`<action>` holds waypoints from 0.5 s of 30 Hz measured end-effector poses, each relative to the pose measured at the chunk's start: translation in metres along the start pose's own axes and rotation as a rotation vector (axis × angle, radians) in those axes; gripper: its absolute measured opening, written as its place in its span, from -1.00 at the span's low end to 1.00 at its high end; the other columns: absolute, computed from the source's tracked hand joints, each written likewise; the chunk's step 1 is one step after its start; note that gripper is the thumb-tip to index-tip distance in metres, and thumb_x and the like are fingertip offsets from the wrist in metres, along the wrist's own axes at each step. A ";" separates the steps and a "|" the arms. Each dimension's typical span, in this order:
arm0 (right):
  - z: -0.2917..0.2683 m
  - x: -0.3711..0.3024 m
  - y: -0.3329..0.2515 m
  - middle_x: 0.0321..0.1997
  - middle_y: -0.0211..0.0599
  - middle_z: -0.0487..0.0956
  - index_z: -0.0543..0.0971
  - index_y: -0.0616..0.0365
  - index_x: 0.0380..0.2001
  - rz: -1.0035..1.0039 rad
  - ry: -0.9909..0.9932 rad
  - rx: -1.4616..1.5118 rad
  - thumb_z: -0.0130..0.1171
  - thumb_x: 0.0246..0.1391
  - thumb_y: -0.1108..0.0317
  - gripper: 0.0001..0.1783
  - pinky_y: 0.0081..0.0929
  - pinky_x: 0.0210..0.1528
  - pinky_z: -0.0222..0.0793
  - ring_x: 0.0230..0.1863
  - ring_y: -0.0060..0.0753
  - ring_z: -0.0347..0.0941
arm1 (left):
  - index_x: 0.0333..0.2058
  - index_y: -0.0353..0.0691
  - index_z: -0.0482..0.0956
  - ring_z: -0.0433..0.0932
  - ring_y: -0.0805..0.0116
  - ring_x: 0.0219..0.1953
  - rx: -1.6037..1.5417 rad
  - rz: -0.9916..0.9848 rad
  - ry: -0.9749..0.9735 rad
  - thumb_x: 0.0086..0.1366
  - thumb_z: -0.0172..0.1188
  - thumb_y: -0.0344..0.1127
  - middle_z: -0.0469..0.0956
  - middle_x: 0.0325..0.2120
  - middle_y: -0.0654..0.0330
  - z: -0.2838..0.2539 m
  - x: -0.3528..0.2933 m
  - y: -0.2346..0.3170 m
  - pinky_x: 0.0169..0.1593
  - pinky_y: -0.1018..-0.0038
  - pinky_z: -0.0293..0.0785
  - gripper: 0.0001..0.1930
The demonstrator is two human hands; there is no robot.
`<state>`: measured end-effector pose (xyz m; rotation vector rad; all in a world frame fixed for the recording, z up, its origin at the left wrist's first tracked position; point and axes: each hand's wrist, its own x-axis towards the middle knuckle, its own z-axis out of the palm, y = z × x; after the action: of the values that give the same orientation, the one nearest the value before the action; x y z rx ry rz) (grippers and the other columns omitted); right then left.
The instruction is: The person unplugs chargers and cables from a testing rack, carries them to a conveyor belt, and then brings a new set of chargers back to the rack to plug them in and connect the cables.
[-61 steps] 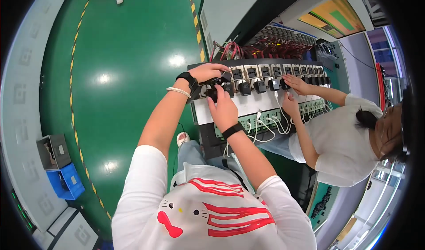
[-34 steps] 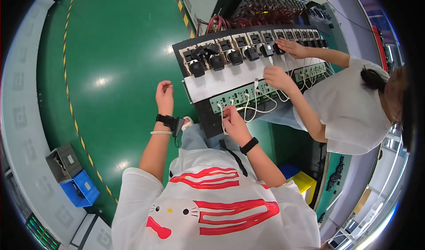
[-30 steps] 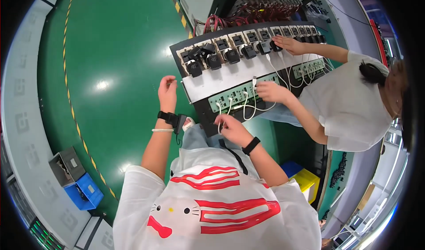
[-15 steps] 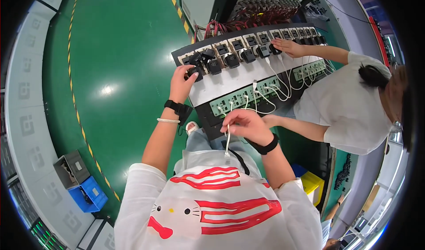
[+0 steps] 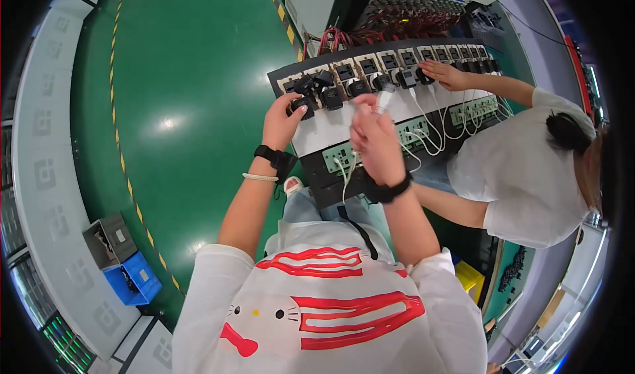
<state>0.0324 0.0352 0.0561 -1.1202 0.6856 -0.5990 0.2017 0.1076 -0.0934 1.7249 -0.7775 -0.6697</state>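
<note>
At the left end of a row of sockets (image 5: 345, 71), my left hand (image 5: 281, 122) has its thumb and fingers closed around a black power adapter (image 5: 303, 107). More black adapters (image 5: 332, 98) sit beside it along the row, a few of them piled loosely. My right hand (image 5: 376, 139) is lifted over the board, blurred by motion, its fingers closed on a white cable (image 5: 385, 100) whose pale plug end shows above the fingertips. Below lies a green strip of ports (image 5: 337, 158) with several white cables plugged in, partly hidden behind my right hand.
To the right, a co-worker's hand (image 5: 446, 77) touches another adapter in the row. Red wires (image 5: 337, 41) bunch behind the board. Grey and blue bins (image 5: 135, 282) stand on the green floor (image 5: 192, 109) at the left; a yellow bin (image 5: 468, 278) is at the lower right.
My right hand has risen from near my waist, carrying the white cable forward and up over the board. My left hand stays on the black adapter. The whole view has shifted slightly.
</note>
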 end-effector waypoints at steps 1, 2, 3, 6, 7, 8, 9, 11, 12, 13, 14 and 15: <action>-0.006 0.006 0.016 -0.57 -0.60 0.18 0.29 0.00 -0.17 0.253 0.016 0.190 -0.16 0.28 0.03 -0.71 -0.77 -0.65 -0.06 -0.64 -0.78 0.02 | -0.16 -0.23 0.53 0.45 0.25 -0.36 0.001 0.001 0.002 0.09 0.25 -0.31 0.52 -0.31 0.10 0.000 -0.001 0.000 -0.21 0.42 0.41 -0.69; -0.008 0.009 0.041 -0.59 -0.63 0.15 0.30 -0.04 -0.18 0.352 0.066 0.145 -0.19 0.28 0.00 -0.71 -0.75 -0.65 -0.09 -0.65 -0.77 -0.02 | -0.16 -0.23 0.53 0.46 0.24 -0.36 0.043 0.006 0.004 0.09 0.25 -0.30 0.53 -0.30 0.10 0.000 -0.002 0.003 -0.20 0.41 0.41 -0.68; -0.006 0.012 0.067 -0.61 -0.65 0.13 0.31 -0.07 -0.20 0.450 0.115 0.099 -0.22 0.29 -0.02 -0.70 -0.73 -0.65 -0.12 -0.66 -0.76 -0.06 | -0.15 -0.22 0.53 0.48 0.23 -0.35 0.085 0.012 0.005 0.09 0.25 -0.30 0.54 -0.29 0.09 0.000 -0.001 0.007 -0.20 0.41 0.41 -0.67; 0.004 0.006 0.116 -0.62 -0.65 0.13 0.34 -0.10 -0.27 0.576 0.122 -0.025 -0.26 0.30 -0.02 -0.70 -0.75 -0.64 -0.11 -0.66 -0.77 -0.05 | -0.12 -0.23 0.53 0.51 0.30 -0.31 0.126 -0.003 -0.010 0.09 0.25 -0.33 0.57 -0.27 0.11 -0.003 0.000 0.011 -0.17 0.45 0.43 -0.66; 0.005 0.006 0.127 -0.62 -0.66 0.13 0.35 -0.08 -0.32 0.563 0.059 -0.083 -0.27 0.30 0.00 -0.69 -0.74 -0.64 -0.11 -0.66 -0.77 -0.05 | -0.11 -0.25 0.53 0.53 0.37 -0.28 0.138 -0.025 -0.025 0.10 0.24 -0.36 0.58 -0.25 0.14 -0.003 0.000 0.012 -0.15 0.48 0.45 -0.66; 0.007 0.006 0.131 -0.62 -0.66 0.13 0.36 -0.06 -0.37 0.548 -0.005 -0.141 -0.27 0.30 0.01 -0.67 -0.74 -0.64 -0.11 -0.67 -0.77 -0.05 | -0.11 -0.25 0.53 0.53 0.37 -0.28 0.142 -0.027 -0.023 0.10 0.24 -0.36 0.58 -0.25 0.14 -0.004 0.000 0.012 -0.15 0.48 0.45 -0.66; 0.008 0.009 0.134 -0.62 -0.66 0.13 0.36 -0.06 -0.37 0.551 -0.008 -0.138 -0.27 0.30 0.01 -0.67 -0.74 -0.64 -0.11 -0.67 -0.77 -0.05 | -0.11 -0.25 0.53 0.53 0.37 -0.28 0.131 -0.051 -0.032 0.10 0.25 -0.36 0.58 -0.24 0.14 -0.004 0.000 0.012 -0.15 0.48 0.45 -0.66; 0.009 0.016 0.137 -0.62 -0.67 0.14 0.36 -0.04 -0.45 0.524 0.040 -0.110 -0.27 0.30 0.06 -0.66 -0.73 -0.64 -0.11 -0.67 -0.77 -0.05 | -0.12 -0.25 0.54 0.53 0.37 -0.28 0.122 -0.077 -0.042 0.10 0.25 -0.36 0.58 -0.24 0.14 -0.004 0.000 0.011 -0.15 0.48 0.45 -0.67; 0.007 0.019 0.136 -0.63 -0.66 0.13 0.35 -0.03 -0.45 0.559 0.020 -0.093 -0.26 0.30 0.08 -0.68 -0.73 -0.65 -0.12 -0.68 -0.77 -0.04 | -0.12 -0.25 0.54 0.53 0.37 -0.28 0.110 -0.049 -0.027 0.09 0.25 -0.37 0.58 -0.23 0.14 -0.004 0.000 0.010 -0.15 0.48 0.45 -0.67; 0.007 0.019 0.136 -0.63 -0.66 0.13 0.35 -0.03 -0.45 0.562 0.019 -0.090 -0.26 0.30 0.08 -0.68 -0.73 -0.65 -0.12 -0.68 -0.77 -0.04 | -0.12 -0.25 0.54 0.53 0.37 -0.29 0.098 -0.022 -0.012 0.09 0.25 -0.38 0.58 -0.22 0.15 -0.004 0.000 0.009 -0.15 0.48 0.45 -0.67; 0.007 0.019 0.135 -0.64 -0.66 0.13 0.35 -0.03 -0.46 0.580 0.016 -0.027 -0.26 0.30 0.09 -0.68 -0.73 -0.66 -0.13 -0.69 -0.77 -0.05 | -0.12 -0.25 0.54 0.53 0.37 -0.29 0.100 -0.025 -0.013 0.09 0.25 -0.38 0.58 -0.22 0.15 -0.003 0.000 0.010 -0.15 0.48 0.45 -0.67; 0.007 0.019 0.135 -0.66 -0.66 0.12 0.34 -0.02 -0.46 0.597 0.012 0.035 -0.25 0.30 0.09 -0.68 -0.73 -0.67 -0.15 -0.71 -0.77 -0.07 | -0.13 -0.25 0.54 0.53 0.37 -0.29 0.107 -0.040 -0.007 0.09 0.25 -0.38 0.58 -0.21 0.15 -0.003 0.001 0.011 -0.15 0.48 0.45 -0.67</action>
<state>0.0617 0.0691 -0.0729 -0.8203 0.9641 -0.1068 0.2023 0.1065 -0.0817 1.8396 -0.7981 -0.6722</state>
